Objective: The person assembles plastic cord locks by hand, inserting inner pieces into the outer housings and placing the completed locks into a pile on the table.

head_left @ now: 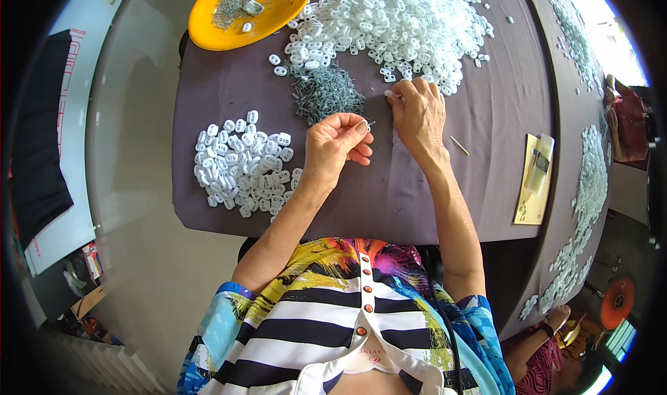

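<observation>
My left hand (338, 145) is closed in a pinch over the table, just below a pile of small grey screws (325, 93). A thin screw (372, 123) pokes out from its fingertips. To its right, my right hand (420, 113) is bent downward, with thumb and forefinger closed on a small white plastic piece (390, 94). Beyond both hands spreads a large heap of white oval plastic pieces (403, 27) with two holes each. A smaller pile of similar white pieces (243, 162) lies left of my left forearm.
A yellow plate (208, 30) with loose screws sits at the far left of the brown-covered table (389, 200). A thin wooden stick (458, 145) and a yellow card pack (529, 197) lie to the right. Another table there bears more white pieces (590, 173); a person's hand (558, 317) rests near it.
</observation>
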### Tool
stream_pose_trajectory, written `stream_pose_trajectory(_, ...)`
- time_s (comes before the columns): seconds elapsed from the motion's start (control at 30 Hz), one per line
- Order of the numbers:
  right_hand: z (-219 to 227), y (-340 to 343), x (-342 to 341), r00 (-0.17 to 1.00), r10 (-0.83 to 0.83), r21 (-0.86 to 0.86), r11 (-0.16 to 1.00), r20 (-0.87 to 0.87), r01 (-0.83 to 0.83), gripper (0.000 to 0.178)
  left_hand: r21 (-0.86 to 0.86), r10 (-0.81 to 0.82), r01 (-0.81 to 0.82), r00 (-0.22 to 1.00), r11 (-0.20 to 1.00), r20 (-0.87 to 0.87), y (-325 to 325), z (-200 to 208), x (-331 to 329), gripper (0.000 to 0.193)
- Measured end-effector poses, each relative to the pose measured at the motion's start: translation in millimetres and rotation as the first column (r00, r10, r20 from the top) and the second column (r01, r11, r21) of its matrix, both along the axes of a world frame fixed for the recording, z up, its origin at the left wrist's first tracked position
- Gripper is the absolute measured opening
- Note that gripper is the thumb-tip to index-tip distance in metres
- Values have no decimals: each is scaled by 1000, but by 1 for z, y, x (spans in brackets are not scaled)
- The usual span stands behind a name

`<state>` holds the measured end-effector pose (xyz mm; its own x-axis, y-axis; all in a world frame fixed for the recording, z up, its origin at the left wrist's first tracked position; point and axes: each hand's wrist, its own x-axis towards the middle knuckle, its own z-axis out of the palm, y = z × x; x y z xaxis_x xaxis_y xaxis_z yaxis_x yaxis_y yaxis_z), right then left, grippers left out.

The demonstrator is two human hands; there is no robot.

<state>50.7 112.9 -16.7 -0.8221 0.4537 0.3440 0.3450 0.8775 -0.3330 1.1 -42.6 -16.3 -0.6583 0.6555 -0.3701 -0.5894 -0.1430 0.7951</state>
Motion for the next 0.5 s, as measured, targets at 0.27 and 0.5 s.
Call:
stream_pose_trajectory(0.27,20,-13,26,999,-23,-797,604,-30,-10,5,10,-17,17,1000,1000,-18,0,9,-1,10)
stream_pose_trajectory(0.5,16,-22,47,953,-8,-938,184,-302,-295,13,44,-34,35,999,998,-28,4,15,4,11)
